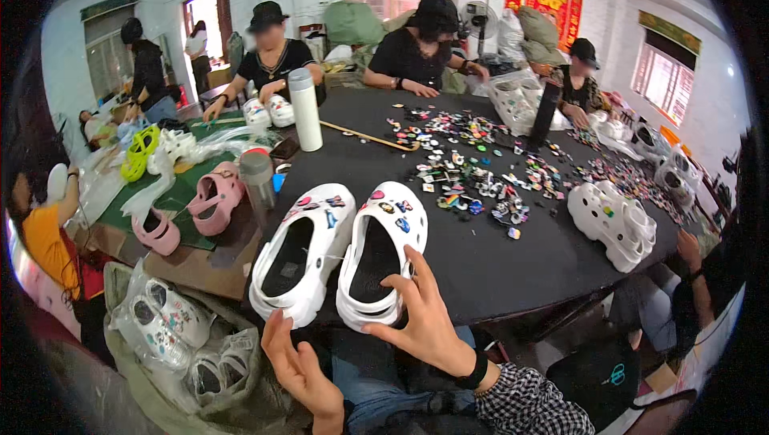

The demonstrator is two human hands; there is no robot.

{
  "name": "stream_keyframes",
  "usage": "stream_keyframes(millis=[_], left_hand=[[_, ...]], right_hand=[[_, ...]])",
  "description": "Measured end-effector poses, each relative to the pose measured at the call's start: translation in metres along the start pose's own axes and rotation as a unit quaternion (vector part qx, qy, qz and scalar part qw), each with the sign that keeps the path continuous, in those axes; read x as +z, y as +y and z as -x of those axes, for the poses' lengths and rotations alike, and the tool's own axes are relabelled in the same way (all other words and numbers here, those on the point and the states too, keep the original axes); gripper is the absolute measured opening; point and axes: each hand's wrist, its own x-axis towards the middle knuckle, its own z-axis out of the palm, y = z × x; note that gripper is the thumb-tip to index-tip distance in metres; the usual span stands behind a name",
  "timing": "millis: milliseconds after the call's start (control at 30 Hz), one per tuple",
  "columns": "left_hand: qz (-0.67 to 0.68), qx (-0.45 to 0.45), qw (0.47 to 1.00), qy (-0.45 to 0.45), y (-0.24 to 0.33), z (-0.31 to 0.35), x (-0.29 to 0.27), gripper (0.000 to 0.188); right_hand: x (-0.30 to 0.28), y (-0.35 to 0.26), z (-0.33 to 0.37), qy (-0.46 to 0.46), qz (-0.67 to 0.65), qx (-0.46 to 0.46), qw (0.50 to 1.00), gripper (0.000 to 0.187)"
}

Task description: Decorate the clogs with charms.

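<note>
A pair of white clogs stands side by side on the black table (481, 275), heels toward me. Colourful charms dot the uppers of the left clog (324, 201) and the right clog (398, 203); both insoles are black. My right hand (428, 319) is at the right clog's heel, thumb against the back strap and fingers curving over its outer side. Palm up, my left hand (303, 367) has its fingers apart, the fingertips by the left clog's heel. A thin clear strand shows between the two clogs.
Loose charms (473, 171) spread across the table's middle. A white bottle (304, 110), a clear-sided jar (258, 179) and pink clogs (216, 199) stand left. Another white clog pair (613, 223) lies right. A sack (172, 331) holds bagged clogs. Several people sit around the table.
</note>
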Motion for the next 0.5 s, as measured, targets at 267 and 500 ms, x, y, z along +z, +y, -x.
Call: stream_keyframes(millis=[267, 500], left_hand=[[-0.197, 0.067, 0.977, 0.051, -0.026, -0.012, -0.006, 0.058], [-0.08, -0.013, 0.997, 0.002, -0.051, -0.006, -0.003, 0.085]], right_hand=[[0.002, -0.008, -0.015, -0.032, 0.002, -0.01, 0.999, 0.062], [0.004, -0.03, -0.026, -0.042, 0.085, -0.117, 0.989, 0.06]])
